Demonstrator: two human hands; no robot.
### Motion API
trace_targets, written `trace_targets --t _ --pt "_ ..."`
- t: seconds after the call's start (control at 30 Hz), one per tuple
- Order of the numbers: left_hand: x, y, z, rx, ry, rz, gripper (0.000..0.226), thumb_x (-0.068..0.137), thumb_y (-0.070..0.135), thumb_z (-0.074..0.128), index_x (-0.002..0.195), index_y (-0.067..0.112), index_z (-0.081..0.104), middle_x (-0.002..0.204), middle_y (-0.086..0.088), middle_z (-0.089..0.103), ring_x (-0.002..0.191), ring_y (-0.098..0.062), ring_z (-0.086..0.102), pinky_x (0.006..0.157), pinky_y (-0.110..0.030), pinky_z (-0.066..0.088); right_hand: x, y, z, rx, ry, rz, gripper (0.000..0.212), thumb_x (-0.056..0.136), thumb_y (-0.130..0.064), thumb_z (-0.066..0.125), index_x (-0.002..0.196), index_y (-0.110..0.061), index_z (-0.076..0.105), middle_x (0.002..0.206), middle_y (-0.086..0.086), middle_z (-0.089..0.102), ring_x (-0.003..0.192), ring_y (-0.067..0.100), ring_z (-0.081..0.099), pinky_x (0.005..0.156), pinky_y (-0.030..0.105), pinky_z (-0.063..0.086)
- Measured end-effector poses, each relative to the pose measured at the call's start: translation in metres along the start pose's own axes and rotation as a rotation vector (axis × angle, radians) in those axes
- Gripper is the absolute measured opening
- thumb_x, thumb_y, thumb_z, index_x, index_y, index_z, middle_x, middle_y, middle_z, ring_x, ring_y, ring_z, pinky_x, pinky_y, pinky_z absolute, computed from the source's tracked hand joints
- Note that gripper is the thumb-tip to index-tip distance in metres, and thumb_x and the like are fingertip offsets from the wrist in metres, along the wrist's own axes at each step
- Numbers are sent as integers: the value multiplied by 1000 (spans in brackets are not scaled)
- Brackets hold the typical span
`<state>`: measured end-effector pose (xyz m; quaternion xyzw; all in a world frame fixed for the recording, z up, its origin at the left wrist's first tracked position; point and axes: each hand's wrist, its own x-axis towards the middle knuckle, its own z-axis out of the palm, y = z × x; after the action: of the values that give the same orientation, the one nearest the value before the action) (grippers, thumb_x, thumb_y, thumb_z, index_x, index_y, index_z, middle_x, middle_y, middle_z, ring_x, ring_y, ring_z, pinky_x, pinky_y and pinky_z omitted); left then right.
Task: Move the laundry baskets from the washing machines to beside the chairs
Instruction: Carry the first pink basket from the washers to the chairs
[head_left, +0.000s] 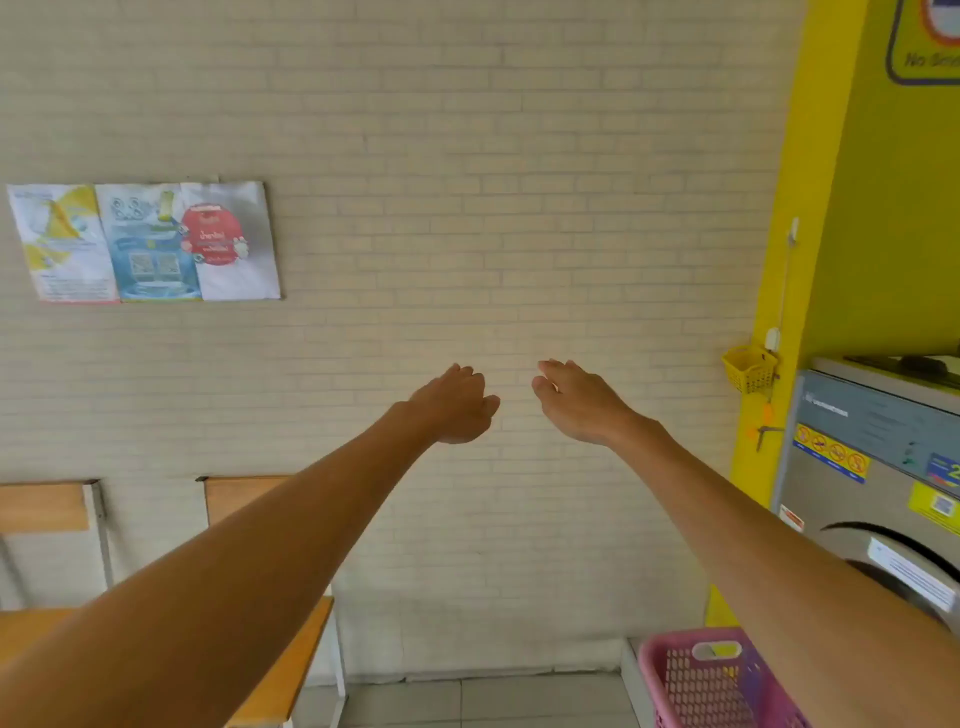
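Observation:
A pink laundry basket (696, 680) stands on the floor at the lower right, in front of a silver washing machine (872, 467). Two wooden chairs (249, 501) with metal frames stand against the brick wall at the lower left. Both my arms stretch forward at chest height toward the wall. My left hand (454, 405) hangs with fingers loosely curled and holds nothing. My right hand (576, 400) is beside it, fingers apart and empty. Neither hand touches the basket, which lies well below and to the right of them.
A small yellow basket (748, 369) hangs on the yellow pillar (779, 260) beside the machine. Posters (145, 241) are taped to the wall at the left. Tiled floor (467, 701) runs between the chairs and the pink basket.

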<state>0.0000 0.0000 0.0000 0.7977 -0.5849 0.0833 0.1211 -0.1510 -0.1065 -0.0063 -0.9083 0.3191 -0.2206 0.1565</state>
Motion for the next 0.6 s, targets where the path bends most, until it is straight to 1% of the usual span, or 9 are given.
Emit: trace_targets --t 0.13,0.2,0.27,0.4,0.47,0.5,0.53,0.57,0.6 --pt "-8 15 45 -3 -119 -32 57 102 40 32 143 0 38 152 -16 36 145 -29 26 115 -44 29 -34 30 28 43 -27 28 56 108 -36 19 159 -14 28 166 1 25 155 19 11 123 40 14" --pt "-15 30 76 -24 -182 -8 60 103 40 32 147 1 33 158 -15 28 150 -29 16 118 -43 23 -53 54 48 66 -57 64 55 108 -35 20 157 -13 32 164 3 30 154 20 16 121 38 17" --pt "-19 42 108 -41 -229 7 61 102 41 32 148 2 31 158 -15 27 150 -29 16 119 -44 23 -69 79 66 69 -93 111 54 108 -35 20 156 -13 33 163 4 31 152 22 21 120 37 19" --pt "-27 72 180 -33 -405 39 60 101 45 32 146 5 34 150 -13 38 140 -29 32 111 -47 34 -102 137 107 48 -185 265 54 108 -34 21 149 -7 42 156 10 42 143 27 38 115 37 28" --pt "-29 91 206 -43 -468 67 57 101 44 32 142 5 40 143 -14 44 132 -30 41 106 -45 39 -116 165 122 61 -212 331 50 107 -32 22 135 -5 53 138 12 57 131 30 49 107 39 35" --pt "-29 101 218 -56 -494 78 55 101 43 32 138 4 42 139 -14 48 128 -30 44 103 -43 41 -124 178 128 61 -230 360 46 107 -30 22 121 -6 58 118 11 62 120 32 54 98 40 39" --pt "-29 110 230 -72 -519 83 52 101 42 32 135 4 45 135 -14 50 123 -29 47 99 -41 42 -131 191 134 49 -242 384 41 107 -29 22 105 -7 56 97 7 59 108 32 57 88 38 39" --pt "-29 119 241 -82 -540 88 49 101 41 33 131 4 47 131 -14 52 118 -29 49 96 -40 43 -139 203 138 40 -252 411 38 107 -29 22 95 -8 51 85 4 52 98 31 56 81 36 37" --pt "-28 127 252 -93 -560 93 48 102 41 33 128 4 48 129 -14 53 116 -29 50 93 -39 42 -147 214 142 43 -264 438 37 108 -29 21 93 -8 48 83 5 50 93 29 55 79 34 36"
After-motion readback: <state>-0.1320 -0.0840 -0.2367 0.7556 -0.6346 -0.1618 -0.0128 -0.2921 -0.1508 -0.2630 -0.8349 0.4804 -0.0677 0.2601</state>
